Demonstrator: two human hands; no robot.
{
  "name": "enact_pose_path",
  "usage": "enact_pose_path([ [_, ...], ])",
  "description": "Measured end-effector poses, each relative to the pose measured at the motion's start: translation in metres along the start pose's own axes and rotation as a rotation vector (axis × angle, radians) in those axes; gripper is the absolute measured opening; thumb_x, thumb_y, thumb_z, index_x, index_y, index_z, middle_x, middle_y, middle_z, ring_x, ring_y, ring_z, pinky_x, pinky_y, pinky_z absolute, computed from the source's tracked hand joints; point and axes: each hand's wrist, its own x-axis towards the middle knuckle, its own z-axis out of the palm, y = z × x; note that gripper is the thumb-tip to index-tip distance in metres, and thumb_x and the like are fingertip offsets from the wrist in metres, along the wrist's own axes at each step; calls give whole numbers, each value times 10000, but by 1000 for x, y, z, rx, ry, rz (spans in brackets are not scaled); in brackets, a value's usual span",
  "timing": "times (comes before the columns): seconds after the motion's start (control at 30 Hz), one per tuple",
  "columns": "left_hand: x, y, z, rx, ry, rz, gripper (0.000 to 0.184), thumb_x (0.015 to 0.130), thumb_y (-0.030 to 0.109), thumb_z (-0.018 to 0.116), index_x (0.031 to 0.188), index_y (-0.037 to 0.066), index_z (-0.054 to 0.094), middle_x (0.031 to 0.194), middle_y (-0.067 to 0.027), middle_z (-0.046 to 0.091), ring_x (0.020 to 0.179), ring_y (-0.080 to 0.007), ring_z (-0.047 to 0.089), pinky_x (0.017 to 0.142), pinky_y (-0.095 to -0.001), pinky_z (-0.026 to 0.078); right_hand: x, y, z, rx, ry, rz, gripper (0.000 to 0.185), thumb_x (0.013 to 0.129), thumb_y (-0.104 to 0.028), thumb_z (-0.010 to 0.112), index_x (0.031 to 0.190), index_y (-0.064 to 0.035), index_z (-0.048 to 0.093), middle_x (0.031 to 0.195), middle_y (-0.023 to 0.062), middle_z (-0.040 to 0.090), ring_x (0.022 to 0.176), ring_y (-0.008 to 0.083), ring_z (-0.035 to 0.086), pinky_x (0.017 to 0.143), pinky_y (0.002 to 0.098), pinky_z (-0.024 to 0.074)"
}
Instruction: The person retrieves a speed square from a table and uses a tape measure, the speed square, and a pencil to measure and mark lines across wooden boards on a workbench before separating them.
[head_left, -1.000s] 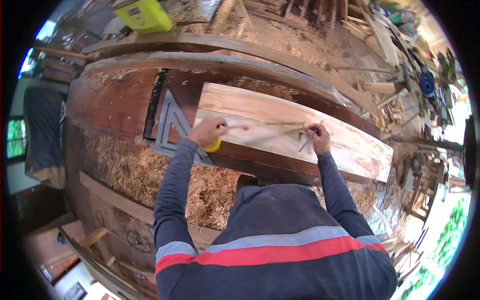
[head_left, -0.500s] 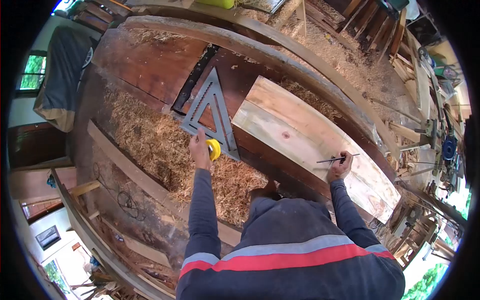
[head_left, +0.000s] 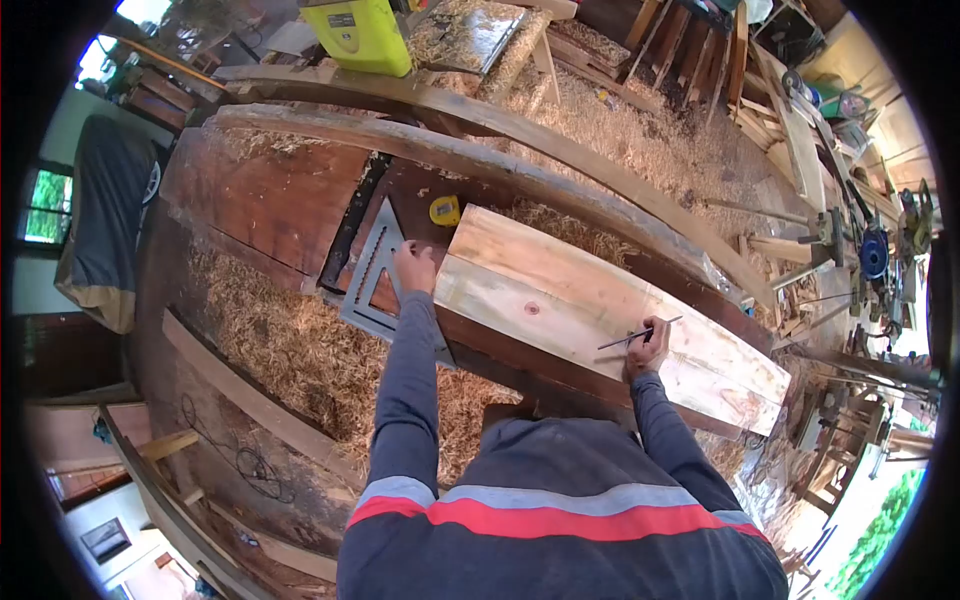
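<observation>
A yellow tape measure (head_left: 445, 210) lies on the dark bench at the left end of a pale wooden panel (head_left: 560, 285). Just below it, my left hand (head_left: 415, 268) rests over the right edge of a grey triangular rafter square (head_left: 370, 290), its fingers apart and slightly bent. Whether the fingertips touch the square I cannot tell. My right hand (head_left: 648, 348) is above the middle of the panel and pinches a dark pencil (head_left: 615, 342), which lies crosswise in the fingers. A knot shows in the panel between the two hands.
Reddish boards (head_left: 270, 205) and a black strip (head_left: 358, 215) lie left of the square. Long curved planks (head_left: 560, 145) run along the far side. Beyond them stands a yellow-green machine (head_left: 355, 35). Wood shavings (head_left: 290, 340) cover the floor, and timber and tools crowd the right.
The tape measure has left my left hand and now lies on the bench beyond the square. That hand has moved up over the square. My right hand keeps the pencil; the view has shifted.
</observation>
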Motion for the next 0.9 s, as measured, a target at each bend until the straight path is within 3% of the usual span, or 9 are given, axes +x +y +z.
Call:
enact_pose_path([
  [0.03,-12,-9,-4,248,181,259,391,847,203,693,1161,4,570,1119,-214,602,1111,-349,568,941,-500,453,-2,0,-1,-3,-8,11,192,783,16,498,961,-33,549,873,156,546,804,341,567,748,392,483],
  [0.1,-55,-12,-40,498,399,241,580,779,296,760,1240,13,550,1195,-239,585,1234,-360,487,1029,-477,381,1,0,0,17,7,-22,183,791,4,511,967,-32,547,884,160,546,805,343,567,751,399,482],
  [0.2,-107,-93,-58,499,757,-184,579,814,390,752,1176,-18,557,1175,-238,597,1176,-344,523,968,-517,397,-1,5,2,33,-26,38,160,815,-17,522,974,-31,543,893,166,545,817,346,563,762,406,476],
  [0.27,-119,-118,-67,384,793,-398,556,837,407,738,1127,-36,566,1113,-223,624,1094,-335,580,904,-537,439,0,4,-2,14,-33,23,141,834,-31,529,974,-30,542,893,168,544,825,347,561,767,407,473],
  [0.33,-119,-136,-92,-520,188,-603,654,875,346,718,1277,-92,448,1169,-262,582,1004,-339,610,694,-438,534,1,-5,-6,-12,-69,25,101,876,-56,545,974,-28,535,895,174,544,850,348,559,781,409,464],
  [0.47,-116,-167,-89,-612,499,-384,384,931,273,632,919,-110,613,824,-202,651,694,-268,604,647,-445,475,1,-3,-4,2,-27,-45,77,881,-59,557,952,-30,546,879,170,549,811,339,570,749,405,469],
  [0.67,-191,-113,-149,110,740,-375,410,980,300,509,1024,-92,621,890,-210,658,760,-292,625,711,-441,493,-2,8,-5,91,-52,2,117,860,-38,556,976,-50,561,881,154,574,797,324,586,731,408,482],
  [0.83,-270,-160,-192,-338,625,-156,382,1001,316,470,1045,-43,592,817,-139,621,738,-266,613,711,-403,494,-2,3,-11,315,-238,230,143,923,-137,608,1039,-56,586,870,114,618,774,229,597,717,357,490],
  [0.9,-293,-149,-165,-611,586,-215,347,1006,306,472,1049,-18,589,781,-106,599,687,-249,608,657,-399,499,-5,-33,-21,418,-531,156,218,944,-227,640,1070,-55,592,846,86,629,760,161,579,694,320,485],
])
